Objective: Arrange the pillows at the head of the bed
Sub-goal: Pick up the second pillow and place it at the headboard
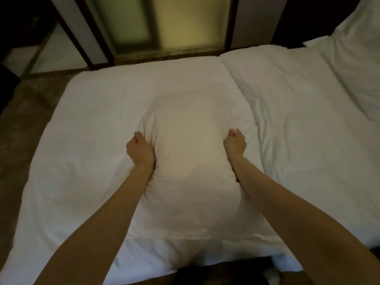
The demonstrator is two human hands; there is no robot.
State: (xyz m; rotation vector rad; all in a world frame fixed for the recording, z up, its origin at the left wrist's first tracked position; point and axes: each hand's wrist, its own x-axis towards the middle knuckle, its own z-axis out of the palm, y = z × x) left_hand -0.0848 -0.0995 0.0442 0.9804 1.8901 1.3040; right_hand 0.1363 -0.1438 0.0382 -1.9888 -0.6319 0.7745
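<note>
pillows numbered two that i could count: one white pillow (185, 149) between my hands, and a second pillow (357, 64) lying well apart at the far right edge, partly cut off by the frame. my left hand (140, 151) was clenched into the left side of the near pillow, fingers curled into the cloth, and my right hand (235, 144) gripped its right side the same way. the soft filling bulged round above my fists and pinched to a waist between them, with small creases fanning out from each grip. both my forearms were bare and ran down along its sides. the pillow sat over the middle of the left duvet (92, 124), its lower end reaching toward me.

two white duvets lay side by side, touching along a seam: the left one fairly smooth, the right duvet (298, 112) rumpled with long folds. the far pillow rested on the right one.

beyond the bedding stood a frosted glass panel (170, 23), lit yellow-green, set in dark frames. mottled brown floor (26, 112) showed to the left. the picture was dim and a little blurred.
</note>
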